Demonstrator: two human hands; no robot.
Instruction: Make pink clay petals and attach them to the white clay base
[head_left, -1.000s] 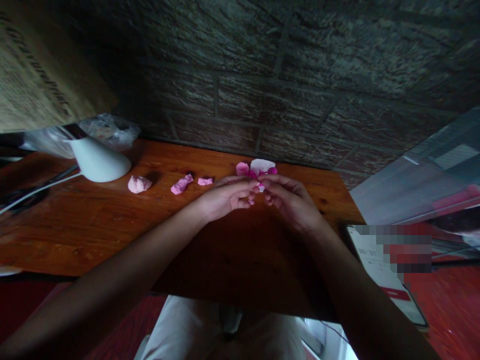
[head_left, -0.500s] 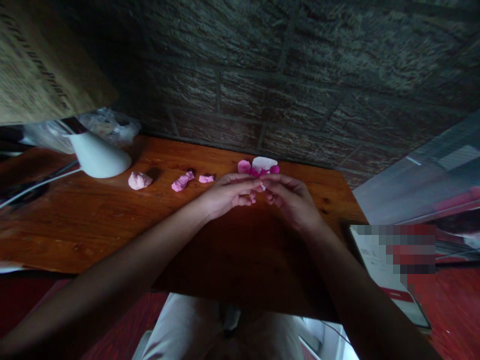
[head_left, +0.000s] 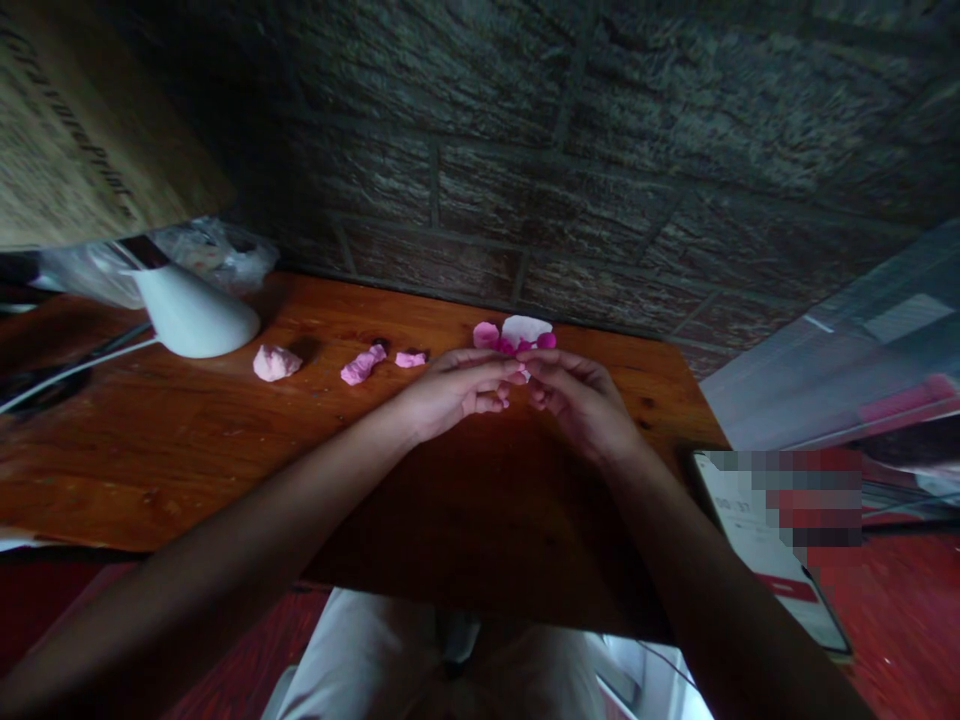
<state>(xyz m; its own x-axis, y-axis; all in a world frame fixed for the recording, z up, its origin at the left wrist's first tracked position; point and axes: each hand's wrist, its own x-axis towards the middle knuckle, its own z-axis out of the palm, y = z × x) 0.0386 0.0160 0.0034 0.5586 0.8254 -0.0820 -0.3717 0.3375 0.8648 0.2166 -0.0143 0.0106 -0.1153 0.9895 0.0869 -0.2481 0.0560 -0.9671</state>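
Observation:
Above the wooden table, my left hand and my right hand meet fingertip to fingertip. Both are closed in a pinch around a small pale pink piece of modelling clay, mostly hidden by the fingers. Just behind them lie a flat pink clay disc, a wider whitish flat piece and darker pink bits, partly covered by my hands. Left of my left hand sit a small pink clay piece, a longer crumpled pink lump and a rounder pale pink lump.
A lamp with a white base and brown printed shade stands at the left, with clear plastic wrapping behind. A stone-patterned wall borders the wooden table. A lit phone or tablet lies at the right edge.
The view has shifted very slightly. Both hands keep their pinch in nearly the same spot, with only small finger movement.

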